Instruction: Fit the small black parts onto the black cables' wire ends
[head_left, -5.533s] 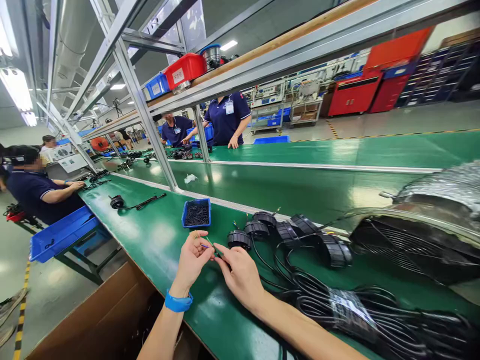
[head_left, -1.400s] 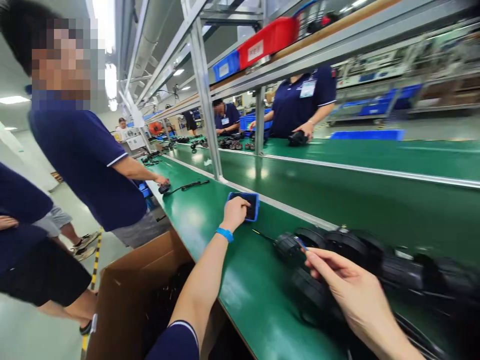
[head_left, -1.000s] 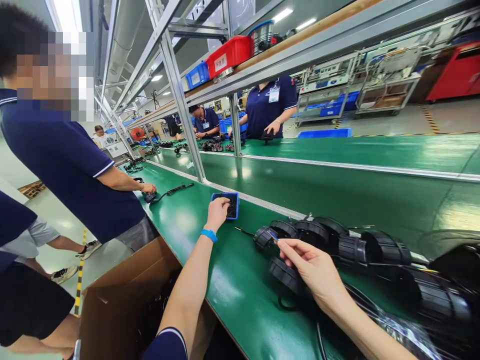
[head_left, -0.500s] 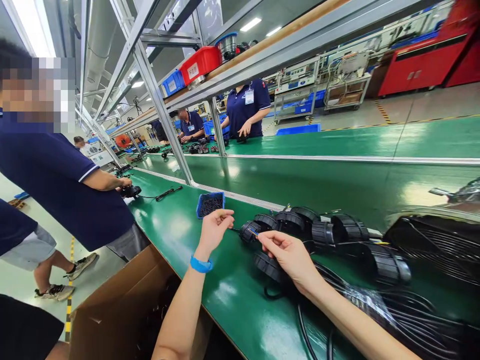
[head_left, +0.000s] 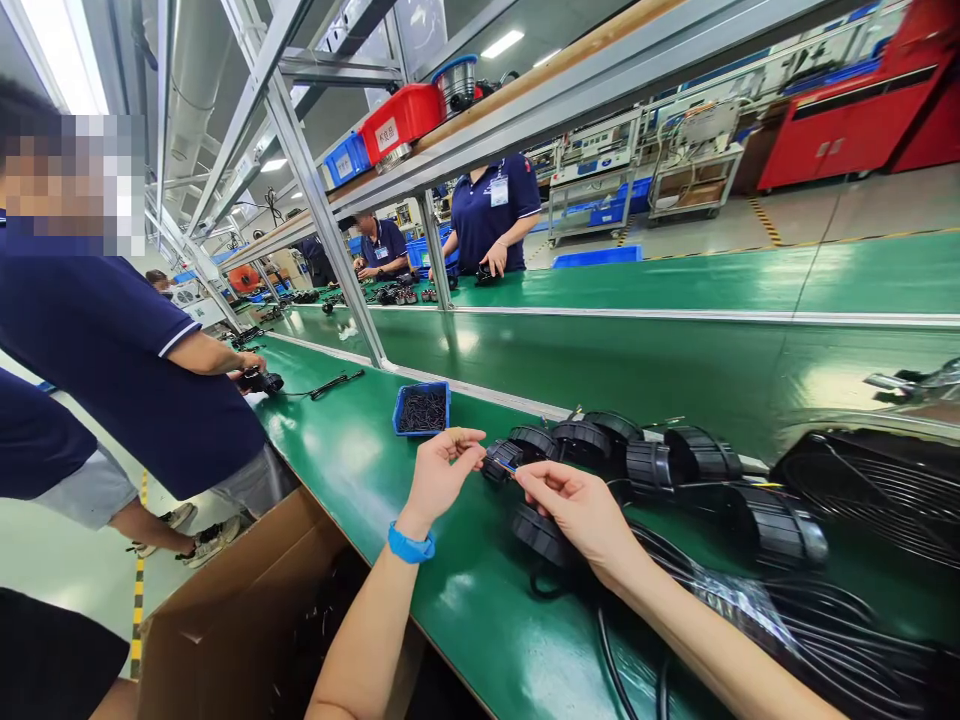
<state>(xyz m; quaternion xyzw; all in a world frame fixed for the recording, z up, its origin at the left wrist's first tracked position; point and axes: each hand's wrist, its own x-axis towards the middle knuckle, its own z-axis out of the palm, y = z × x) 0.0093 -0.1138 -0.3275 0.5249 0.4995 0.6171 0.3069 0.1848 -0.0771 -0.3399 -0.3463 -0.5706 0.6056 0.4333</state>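
My left hand (head_left: 442, 475), with a blue wristband (head_left: 411, 543), has its fingers on the left end of a black ribbed cable connector (head_left: 502, 461) on the green belt (head_left: 360, 470). My right hand (head_left: 562, 510) pinches a small blue-marked wire piece (head_left: 506, 464) and holds its tip against that connector. Several similar round ribbed connectors (head_left: 585, 440) lie just beyond, with black cables running from them. The connector's opening is partly hidden by my fingers.
A blue bin of small black parts (head_left: 421, 410) stands on the belt. A bundled black cable coil (head_left: 810, 620) and a round fan guard (head_left: 870, 490) lie to the right. A cardboard box (head_left: 240, 610) stands below the belt's near edge. A co-worker (head_left: 127, 340) stands at the left.
My left hand has moved from the blue bin to the connector. The view has swung, and my right hand now brings the wire piece against the connector.
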